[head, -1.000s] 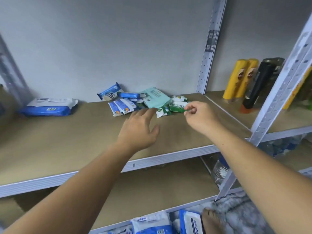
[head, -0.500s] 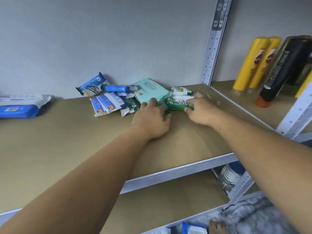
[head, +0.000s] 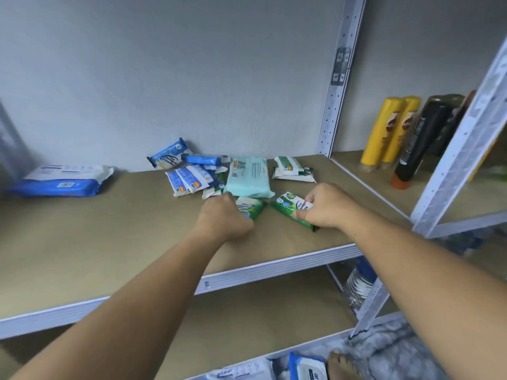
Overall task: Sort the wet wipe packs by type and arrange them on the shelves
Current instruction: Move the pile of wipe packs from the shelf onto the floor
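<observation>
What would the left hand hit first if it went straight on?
Probably the mint-green wipe pack, lying just beyond the small green pack that the left hand grips, though depth is unclear.

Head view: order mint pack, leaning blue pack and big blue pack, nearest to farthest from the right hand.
1. Mint pack, back-left of right hand.
2. Leaning blue pack, against the wall.
3. Big blue pack, far left.

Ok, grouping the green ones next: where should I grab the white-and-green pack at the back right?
Pinch the white-and-green pack across its short width, from above and the front: it lies flat on the shelf, nothing on it, both long edges free.
</observation>
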The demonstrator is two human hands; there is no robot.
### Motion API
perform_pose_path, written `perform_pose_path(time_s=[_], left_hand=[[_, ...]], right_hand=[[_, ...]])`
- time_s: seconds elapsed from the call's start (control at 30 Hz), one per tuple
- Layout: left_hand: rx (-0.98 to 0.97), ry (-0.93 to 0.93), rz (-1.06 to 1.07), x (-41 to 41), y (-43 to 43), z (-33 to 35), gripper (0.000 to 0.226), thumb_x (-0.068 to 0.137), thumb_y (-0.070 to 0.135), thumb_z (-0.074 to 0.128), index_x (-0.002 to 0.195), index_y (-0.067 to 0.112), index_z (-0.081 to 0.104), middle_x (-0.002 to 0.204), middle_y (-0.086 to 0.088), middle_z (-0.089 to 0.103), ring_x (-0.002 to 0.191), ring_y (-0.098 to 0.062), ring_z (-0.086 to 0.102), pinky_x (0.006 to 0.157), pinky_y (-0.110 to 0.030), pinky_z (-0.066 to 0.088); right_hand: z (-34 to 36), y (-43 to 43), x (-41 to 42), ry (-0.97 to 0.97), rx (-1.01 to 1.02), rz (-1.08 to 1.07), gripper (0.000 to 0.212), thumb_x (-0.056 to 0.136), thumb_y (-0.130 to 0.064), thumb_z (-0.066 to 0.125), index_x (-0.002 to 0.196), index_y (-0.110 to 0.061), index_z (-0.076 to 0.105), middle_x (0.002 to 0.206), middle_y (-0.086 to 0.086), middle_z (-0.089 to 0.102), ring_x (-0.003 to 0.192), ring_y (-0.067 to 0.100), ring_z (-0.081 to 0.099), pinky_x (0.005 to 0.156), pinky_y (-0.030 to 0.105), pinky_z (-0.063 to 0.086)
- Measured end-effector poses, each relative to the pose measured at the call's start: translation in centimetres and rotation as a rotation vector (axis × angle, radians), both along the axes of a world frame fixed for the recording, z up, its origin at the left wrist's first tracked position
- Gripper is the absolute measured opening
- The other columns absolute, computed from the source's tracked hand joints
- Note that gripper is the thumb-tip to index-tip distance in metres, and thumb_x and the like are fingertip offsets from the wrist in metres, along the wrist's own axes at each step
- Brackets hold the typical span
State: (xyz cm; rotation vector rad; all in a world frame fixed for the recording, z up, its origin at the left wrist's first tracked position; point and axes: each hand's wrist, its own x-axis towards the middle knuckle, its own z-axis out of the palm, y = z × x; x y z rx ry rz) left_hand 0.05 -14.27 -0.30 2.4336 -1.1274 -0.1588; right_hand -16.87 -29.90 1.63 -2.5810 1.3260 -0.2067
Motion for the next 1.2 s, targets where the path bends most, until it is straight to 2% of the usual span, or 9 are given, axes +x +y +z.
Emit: perform_pose_path(time_s=[0.1,0.23,0.43,0.6,0.7,0.83,0.93,1.03,1.2], left_hand=[[0.03,0.017,-0.004,-1.3,3.0,0.9,0.028,0.079,0.031,0.064,0.099,0.011,0.065,0.096,-0.004,0.067,0.093,-0.026,0.063,0.071,-0.026,0.043],[0.025,0.035,-0.02,-3.7,7.7,2.0,0.035,0.075,0.041,0.058,0.089,0.009,0.065,0.088,-0.01,0.066,0.086,-0.031,0.061,0.066,-0.028,0.041],[-0.025,0.165,-0.105,-9.4,16.3,1.6,0.064,0.052,0.057,0.061,0.104,0.019,0.064,0.098,-0.004,0.065,0.089,-0.026,0.061,0.069,-0.03,0.044],[0.106,0.203,-0.24,-12.6,23.6,-6.9,0.05,0.058,0.045,0.064,0.103,0.024,0.055,0.096,0.003,0.065,0.088,-0.023,0.063,0.071,-0.032,0.049],[0.341,0.215,-0.308,-14.3,26.8,-13.3,0.068,0.054,0.056,0.053,0.113,0.024,0.056,0.104,-0.003,0.065,0.096,-0.029,0.064,0.073,-0.03,0.046],[0.711,0.211,-0.392,-15.5,30.5,-20.2,0.061,0.066,0.037,0.059,0.126,0.023,0.053,0.118,-0.006,0.064,0.109,-0.031,0.064,0.082,-0.035,0.055],[0.832,0.213,-0.425,-15.7,33.0,-24.5,0.071,0.069,0.034,0.057,0.139,0.031,0.047,0.129,-0.003,0.06,0.115,-0.031,0.063,0.091,-0.038,0.056],[0.885,0.256,-0.426,-15.8,34.9,-28.2,0.068,0.071,0.031,0.057,0.138,0.034,0.045,0.133,0.0,0.056,0.114,-0.03,0.063,0.089,-0.038,0.056],[0.913,0.275,-0.475,-16.3,38.5,-33.4,0.081,0.075,0.02,0.063,0.148,0.033,0.031,0.143,0.001,0.035,0.116,-0.026,0.057,0.09,-0.039,0.053]], right_hand=[[0.6,2.8,-1.1,0.002,-0.033,-0.006,0.04,0.072,-0.052,0.075,0.077,-0.013,0.069,0.075,0.001,0.067,0.081,0.025,0.066,0.077,0.032,0.054],[2.1,7.6,-2.9,-0.039,-0.068,0.023,0.04,0.069,-0.054,0.075,0.076,-0.015,0.069,0.08,0.003,0.065,0.084,0.03,0.063,0.077,0.036,0.053],[0.5,15.3,-7.7,-0.189,-0.038,0.047,0.042,0.065,-0.056,0.071,0.069,-0.014,0.068,0.068,0.002,0.061,0.07,0.028,0.059,0.056,0.032,0.045],[-6.5,20.3,-12.2,-0.21,0.12,0.024,0.038,0.07,-0.051,0.079,0.074,-0.014,0.074,0.076,0.002,0.063,0.074,0.023,0.061,0.069,0.038,0.053],[-12.8,22.9,-13.6,-0.066,0.319,0.046,0.044,0.066,-0.052,0.081,0.083,-0.012,0.076,0.082,0.008,0.068,0.079,0.026,0.065,0.075,0.04,0.054],[-20.8,26.4,-14.4,0.265,0.636,0.161,0.049,0.062,-0.052,0.086,0.093,-0.016,0.076,0.08,-0.002,0.069,0.075,0.009,0.061,0.069,0.025,0.044],[-26.0,29.4,-14.9,0.396,0.739,0.249,0.047,0.067,-0.046,0.086,0.098,-0.014,0.074,0.088,-0.001,0.071,0.086,0.017,0.067,0.063,0.021,0.036],[-30.2,32.5,-15.3,0.536,0.833,0.358,0.055,0.07,-0.045,0.087,0.117,-0.021,0.071,0.105,-0.007,0.067,0.096,0.013,0.064,0.077,0.021,0.047],[-34.9,36.2,-15.0,0.693,0.531,0.607,0.028,0.074,-0.035,0.08,0.094,-0.018,0.069,0.1,0.002,0.068,0.093,0.023,0.066,0.082,0.035,0.057]])
